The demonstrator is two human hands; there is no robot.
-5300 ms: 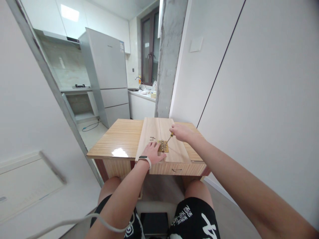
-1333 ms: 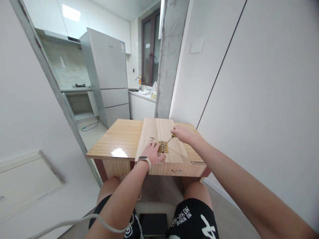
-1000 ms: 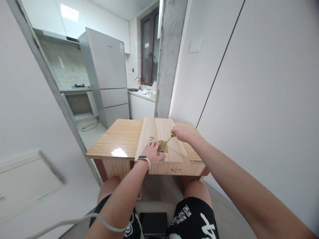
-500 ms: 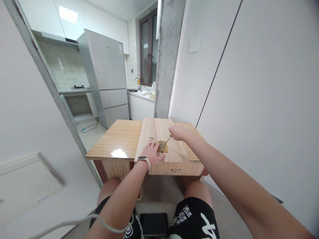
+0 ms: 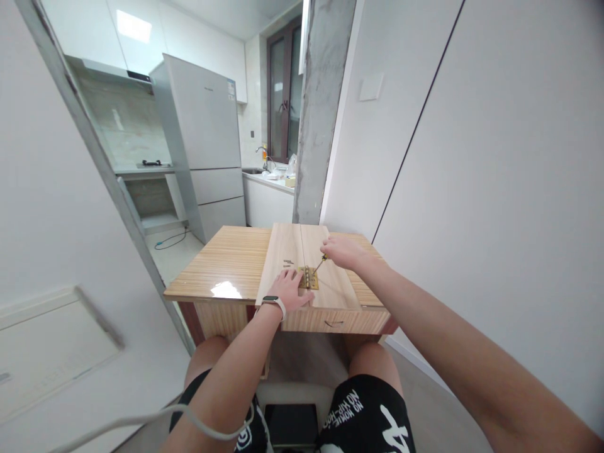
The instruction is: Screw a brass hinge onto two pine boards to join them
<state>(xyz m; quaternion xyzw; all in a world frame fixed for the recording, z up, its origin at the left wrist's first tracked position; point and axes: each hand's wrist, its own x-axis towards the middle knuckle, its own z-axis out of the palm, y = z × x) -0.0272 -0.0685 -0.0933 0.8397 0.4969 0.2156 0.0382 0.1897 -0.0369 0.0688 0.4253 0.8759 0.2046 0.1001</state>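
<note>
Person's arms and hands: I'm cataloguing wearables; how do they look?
The left hand and right hand are ungloved, forearms sleeveless. A dark-faced, pale-strapped wristband circles the left wrist; a pale-grey cable crosses in front of that forearm.

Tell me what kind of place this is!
Probably somebody's home, right beside the kitchen: there's a tall grey fridge, a sink under the window, and what looks like a stove.

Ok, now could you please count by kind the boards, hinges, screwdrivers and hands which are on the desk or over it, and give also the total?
Wooden boards: 2
Hinge: 1
Screwdriver: 1
Hands: 2, left hand and right hand
Total: 6
</note>
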